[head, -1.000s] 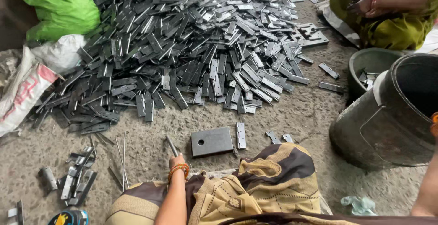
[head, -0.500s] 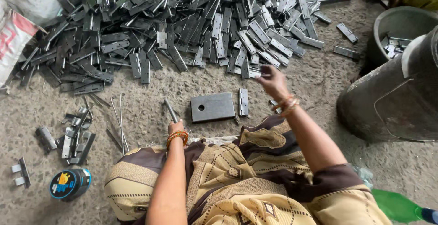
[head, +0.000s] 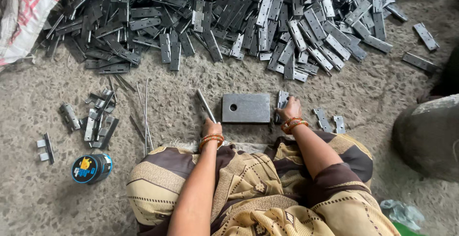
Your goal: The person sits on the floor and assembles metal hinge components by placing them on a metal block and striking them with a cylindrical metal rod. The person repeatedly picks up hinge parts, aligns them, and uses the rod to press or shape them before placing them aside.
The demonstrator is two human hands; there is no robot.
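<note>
I sit on the ground facing a flat grey steel block (head: 246,108) with a round hole near its left end. My left hand (head: 210,128) is closed on a thin metal rod (head: 205,105) that slants up and to the left beside the block. My right hand (head: 290,109) rests on a metal hinge piece (head: 281,100) lying right of the block, fingers closing on it. Orange bangles circle both wrists. A large heap of grey hinge pieces (head: 248,21) spreads across the ground beyond the block.
Two loose hinges (head: 330,120) lie right of my right hand. Long thin rods (head: 145,114) and a small pile of hinges (head: 95,119) sit at the left, near a blue round tin (head: 91,168). A dark bucket (head: 425,135) stands at the right, a sack (head: 24,18) upper left.
The view has dropped and closed in on the block. My right hand came back from the heap's edge down to the hinge beside the block. My left hand stays on the rod.
</note>
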